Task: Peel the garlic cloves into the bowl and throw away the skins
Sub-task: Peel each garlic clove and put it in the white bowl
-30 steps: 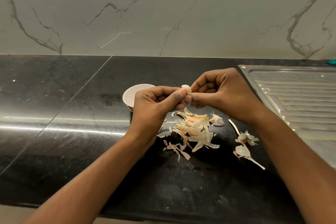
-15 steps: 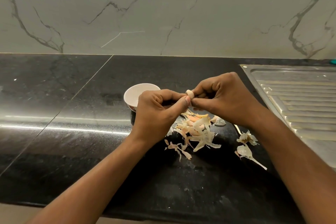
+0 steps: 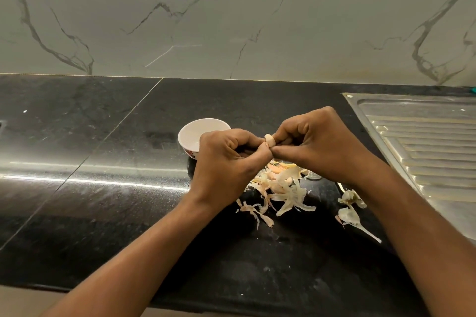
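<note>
One garlic clove pinched by left hand, right hand, beside bowl.

our left hand: curled, thumb pinching garlic clove | our right hand: curled, pinching it too | thumbs meeting

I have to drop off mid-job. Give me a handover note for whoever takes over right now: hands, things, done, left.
Left hand: fingers pinch the garlic clove from the left.
Right hand: pinches the same clove from the right.
Bowl: behind the left hand, partly hidden; the inside that shows looks bare.
Skins: loose pile on the counter below the hands; stray skins by the right forearm, near the drainboard.
Done: many skins off.
Left: finish this clove, drop it in the bowl, throw the skins away.
</note>
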Motion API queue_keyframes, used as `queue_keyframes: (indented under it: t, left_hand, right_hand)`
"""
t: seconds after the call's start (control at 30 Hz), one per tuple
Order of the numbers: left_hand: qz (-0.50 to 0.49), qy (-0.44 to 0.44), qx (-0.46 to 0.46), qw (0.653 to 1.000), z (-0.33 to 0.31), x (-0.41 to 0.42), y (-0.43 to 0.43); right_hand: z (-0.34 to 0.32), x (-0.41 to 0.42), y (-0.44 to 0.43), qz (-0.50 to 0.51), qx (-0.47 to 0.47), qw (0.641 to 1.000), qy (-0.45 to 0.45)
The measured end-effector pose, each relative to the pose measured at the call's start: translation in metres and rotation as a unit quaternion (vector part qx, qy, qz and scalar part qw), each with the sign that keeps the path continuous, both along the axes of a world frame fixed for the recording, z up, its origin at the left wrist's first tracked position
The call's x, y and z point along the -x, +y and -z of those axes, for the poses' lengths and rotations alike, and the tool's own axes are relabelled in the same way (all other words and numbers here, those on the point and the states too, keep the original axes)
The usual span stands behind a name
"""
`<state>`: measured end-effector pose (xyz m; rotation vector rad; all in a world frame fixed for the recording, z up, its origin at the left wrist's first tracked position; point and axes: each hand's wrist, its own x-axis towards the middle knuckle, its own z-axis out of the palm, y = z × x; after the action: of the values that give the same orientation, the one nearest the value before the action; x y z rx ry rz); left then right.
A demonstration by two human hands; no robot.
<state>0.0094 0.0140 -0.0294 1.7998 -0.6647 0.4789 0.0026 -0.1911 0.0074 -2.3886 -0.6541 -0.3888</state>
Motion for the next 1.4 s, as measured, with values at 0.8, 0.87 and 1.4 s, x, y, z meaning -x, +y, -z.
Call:
queue_keyframes:
  t: [0.8, 0.87, 1.4]
  left_hand:
    - [0.082, 0.146, 0.121, 0.978, -0.010, 0.001, 0.000]
    - [0.082, 0.162, 0.137, 0.974, -0.012, 0.002, 0.000]
    - [0.055, 0.165, 0.130, 0.976, -0.011, 0.003, 0.002]
  right_hand:
    - [-0.005, 0.002, -0.017, -0.108, -0.217, 0.949, 0.200]
    - [-0.006, 0.003, -0.019, -0.109, -0.224, 0.947, 0.203]
    - [-0.008, 0.001, -0.034, -0.068, -0.301, 0.928, 0.208]
